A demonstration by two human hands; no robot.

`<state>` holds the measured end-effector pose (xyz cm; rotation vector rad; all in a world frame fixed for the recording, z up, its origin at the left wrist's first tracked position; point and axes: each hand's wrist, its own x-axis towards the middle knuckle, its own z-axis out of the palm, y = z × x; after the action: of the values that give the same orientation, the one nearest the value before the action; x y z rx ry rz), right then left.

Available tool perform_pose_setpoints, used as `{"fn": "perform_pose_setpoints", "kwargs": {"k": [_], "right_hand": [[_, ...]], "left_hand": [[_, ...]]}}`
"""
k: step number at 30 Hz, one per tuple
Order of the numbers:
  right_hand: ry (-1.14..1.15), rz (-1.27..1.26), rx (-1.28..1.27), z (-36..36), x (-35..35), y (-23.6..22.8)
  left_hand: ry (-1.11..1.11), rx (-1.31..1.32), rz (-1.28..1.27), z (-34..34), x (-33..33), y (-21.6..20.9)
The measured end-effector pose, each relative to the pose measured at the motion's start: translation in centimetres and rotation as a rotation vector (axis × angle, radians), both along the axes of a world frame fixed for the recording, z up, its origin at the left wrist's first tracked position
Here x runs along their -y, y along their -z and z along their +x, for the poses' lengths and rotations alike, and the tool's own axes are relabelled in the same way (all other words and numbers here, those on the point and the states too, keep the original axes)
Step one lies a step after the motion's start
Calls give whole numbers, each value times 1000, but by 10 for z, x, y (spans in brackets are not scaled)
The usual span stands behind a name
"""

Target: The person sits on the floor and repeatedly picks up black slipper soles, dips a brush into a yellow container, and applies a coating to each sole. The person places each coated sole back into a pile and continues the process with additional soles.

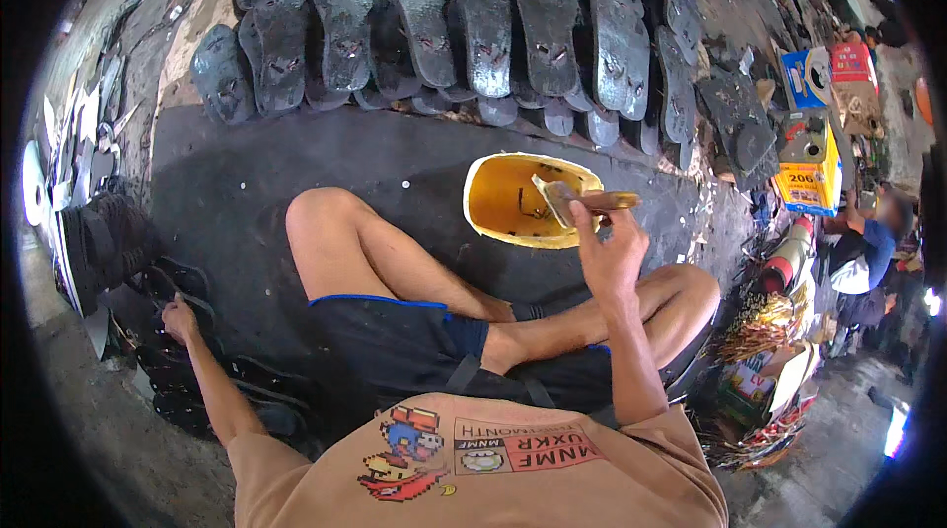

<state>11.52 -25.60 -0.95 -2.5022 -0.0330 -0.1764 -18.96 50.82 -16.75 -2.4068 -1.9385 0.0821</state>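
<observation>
My right hand [612, 250] grips a paintbrush [597, 200] by its wooden handle, above a cut-open yellow container [477, 194]. The brush's pale, coated bristles hang over the right side of the opening. Amber-coloured liquid or residue with dark specks shows inside the container. Far out to the left, my left hand [180, 319] is closed at the edge of a black sandal sole [192, 283] in a pile beside me. Its fingertips are small and partly hidden there. More black soles [256, 377] lie behind that hand, near my left hip.
Rows of black sandal soles with straps [488, 30] overlap along the far side of the dark mat [222, 173]. Cardboard boxes [809, 168] and a bundle of thin strips [769, 321] stand at the right. Beyond them sits another person [860, 257]. My crossed legs flank the container's near side.
</observation>
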Motion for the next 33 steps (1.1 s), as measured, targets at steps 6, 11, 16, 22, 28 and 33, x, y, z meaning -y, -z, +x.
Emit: {"fn": "perform_pose_setpoints", "kwargs": {"k": [6, 11, 16, 22, 28, 33], "right_hand": [[246, 310, 137, 11, 22, -1], [292, 441, -33, 16, 73, -3], [-37, 398, -423, -26, 56, -6], [338, 1703, -191, 16, 82, -56], [37, 1692, -165, 32, 45, -74], [-587, 608, 148, -6, -23, -91]], "left_hand": [[75, 500, -91, -32, 15, -104], [659, 669, -309, 110, 292, -223], [1133, 416, -299, 123, 433, -188], [1199, 396, -235, 133, 436, -191], [40, 1393, -2231, 190, 536, -209], [30, 1343, -2439, 200, 534, -194]]}}
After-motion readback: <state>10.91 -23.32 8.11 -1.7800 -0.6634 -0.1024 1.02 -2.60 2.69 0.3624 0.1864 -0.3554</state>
